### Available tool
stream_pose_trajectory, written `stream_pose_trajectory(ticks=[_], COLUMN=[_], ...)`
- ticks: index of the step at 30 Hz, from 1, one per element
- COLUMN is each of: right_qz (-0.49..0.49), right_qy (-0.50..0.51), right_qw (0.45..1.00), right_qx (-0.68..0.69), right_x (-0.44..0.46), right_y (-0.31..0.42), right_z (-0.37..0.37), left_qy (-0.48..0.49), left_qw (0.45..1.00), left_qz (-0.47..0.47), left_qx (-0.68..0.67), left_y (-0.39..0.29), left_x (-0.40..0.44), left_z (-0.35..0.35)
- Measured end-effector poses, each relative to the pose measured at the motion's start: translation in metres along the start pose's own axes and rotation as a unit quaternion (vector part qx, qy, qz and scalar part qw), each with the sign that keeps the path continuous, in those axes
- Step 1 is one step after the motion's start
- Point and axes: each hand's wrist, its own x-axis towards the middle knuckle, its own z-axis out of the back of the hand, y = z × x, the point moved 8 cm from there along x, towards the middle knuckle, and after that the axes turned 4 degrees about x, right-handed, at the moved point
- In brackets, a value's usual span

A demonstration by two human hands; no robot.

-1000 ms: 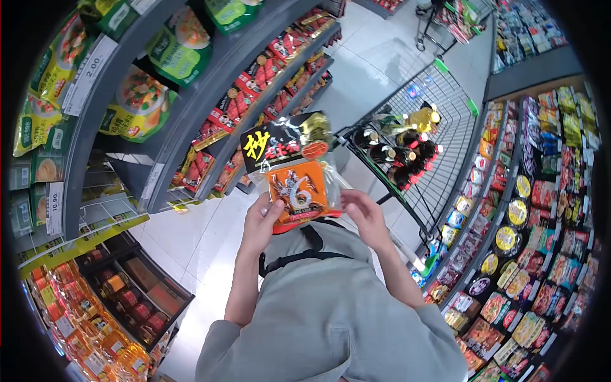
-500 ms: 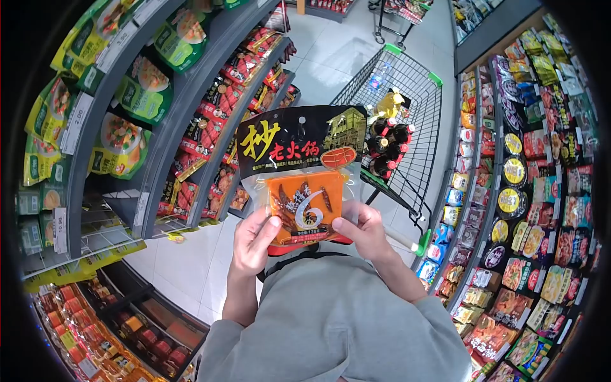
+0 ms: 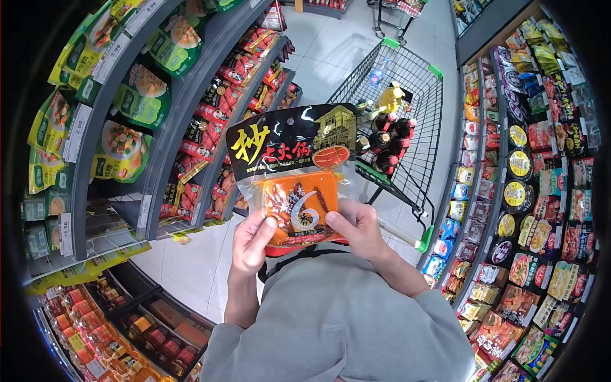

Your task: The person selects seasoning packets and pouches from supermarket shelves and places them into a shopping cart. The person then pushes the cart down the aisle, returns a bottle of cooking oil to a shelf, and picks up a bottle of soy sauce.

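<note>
Between my two hands is a packet of hotpot base point(image 3: 301, 202), held up in front of my chest. Its top is black with yellow and red lettering, and the lower part is orange with a large white 6. My left hand point(image 3: 252, 240) grips the lower left edge, thumb on the front. At the lower right edge my right hand point(image 3: 358, 226) holds it the same way. The fingers behind the packet are hidden.
A shopping cart point(image 3: 425, 83) with several dark bottles point(image 3: 385, 141) and a yellow-capped bottle point(image 3: 391, 97) stands ahead to the right. Shelves of green packets point(image 3: 121, 149) and red packets point(image 3: 219, 102) rise on the left. Noodle and snack packs point(image 3: 531, 235) fill the right shelves.
The packet has shifted slightly left in view and its top has tilted a little, with glare now on the lettering. Both hands keep their hold.
</note>
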Motion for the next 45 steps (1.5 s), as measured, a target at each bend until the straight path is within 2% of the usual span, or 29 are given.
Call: stream_pose_trajectory(ticks=[3, 6, 9, 11, 17, 21, 23, 27, 29, 30, 31, 32, 33, 34, 36, 37, 39, 45], right_qz=[0.006, -0.030, -0.057, -0.045, -0.086, -0.084, -0.068, -0.071, -0.052, -0.041, 0.048, 0.136, 0.223, 0.244, 0.287, 0.297, 0.313, 0.346], right_qy=[-0.014, 0.001, 0.026, 0.053, 0.085, 0.106, 0.098, 0.073, 0.062, 0.056, 0.074, 0.092, 0.109, 0.137, 0.186, 0.175, 0.151, 0.128], right_qw=[1.000, 1.000, 0.988, 0.988, 0.970, 0.958, 0.966, 0.977, 0.996, 0.997, 0.996, 0.986, 0.968, 0.955, 0.918, 0.903, 0.862, 0.867], right_qx=[-0.020, 0.005, 0.144, 0.135, 0.212, 0.254, 0.231, 0.188, 0.046, -0.024, -0.031, -0.037, -0.041, -0.094, -0.199, -0.256, -0.368, -0.334], right_x=[0.000, -0.001, -0.002, -0.002, -0.005, -0.006, -0.005, -0.008, -0.013, -0.014, -0.014, -0.016, -0.020, -0.021, -0.024, -0.024, -0.026, -0.027], right_y=[0.010, -0.007, 0.002, -0.001, -0.007, -0.018, -0.017, -0.015, -0.003, 0.005, 0.026, 0.046, 0.065, 0.071, 0.077, 0.073, 0.061, 0.067], right_z=[0.000, -0.002, -0.005, -0.004, 0.000, 0.005, 0.006, 0.006, 0.003, 0.000, -0.009, -0.020, -0.030, -0.040, -0.059, -0.063, -0.069, -0.065], left_qy=[-0.011, -0.037, -0.071, -0.092, -0.017, 0.035, 0.060, 0.034, -0.009, 0.023, 0.056, 0.088, 0.119, 0.143, 0.191, 0.210, 0.246, 0.269], left_qw=[1.000, 0.999, 0.997, 0.994, 0.983, 0.986, 0.985, 0.992, 0.996, 0.999, 0.993, 0.982, 0.964, 0.934, 0.835, 0.803, 0.742, 0.705], left_qz=[0.002, 0.013, 0.031, 0.052, 0.094, 0.101, 0.098, 0.063, 0.037, -0.040, -0.013, 0.013, 0.039, 0.052, 0.090, 0.093, 0.099, 0.106], left_qx=[-0.007, -0.017, -0.021, -0.005, -0.157, -0.130, -0.130, -0.099, -0.080, -0.028, -0.099, -0.168, -0.236, -0.324, -0.508, -0.550, -0.615, -0.648], left_y=[-0.002, 0.000, 0.004, 0.023, 0.002, 0.009, 0.007, -0.002, 0.010, 0.001, 0.023, 0.055, 0.058, 0.061, 0.061, 0.061, 0.059, 0.052], left_x=[-0.001, -0.002, -0.003, -0.007, -0.001, -0.003, -0.003, 0.004, 0.015, 0.022, 0.024, 0.025, 0.026, 0.025, 0.024, 0.025, 0.027, 0.026], left_z=[0.001, 0.007, 0.016, 0.033, 0.006, 0.005, -0.001, -0.008, -0.004, -0.011, -0.006, 0.004, 0.001, -0.008, -0.036, -0.044, -0.058, -0.066])
